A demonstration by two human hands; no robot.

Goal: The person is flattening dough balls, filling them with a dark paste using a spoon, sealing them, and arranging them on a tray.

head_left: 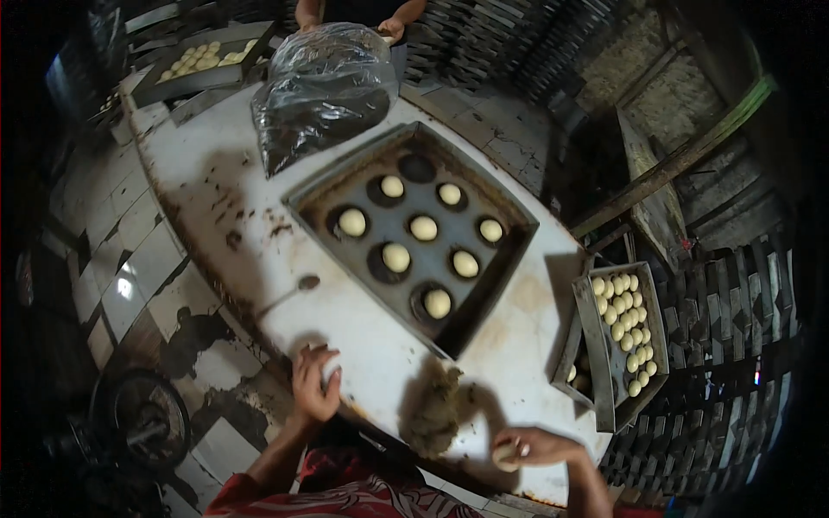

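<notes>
My left hand [315,382] hovers by the table's near edge, its fingers curved and thumb apart; a whitish patch shows in the gap, with no held thing plain to see. My right hand [546,446], at the near right, has its fingers round a pale dough ball [506,455]. Between the hands lies a heap of crumbly brownish-green filling [434,413] on the white table [371,341]. Beyond it stands a square metal baking tray [494,312], set cornerwise, with several round dough balls [423,228] spaced over dark round patches.
Another metal tray [607,406], crowded with dough balls, rests tilted at the table's right edge. A person's hands [393,30] hold a clear plastic bag [326,82] at the far side. One more dough-filled tray [190,82] sits far left. A green-tipped wooden beam [682,164] slants in at right.
</notes>
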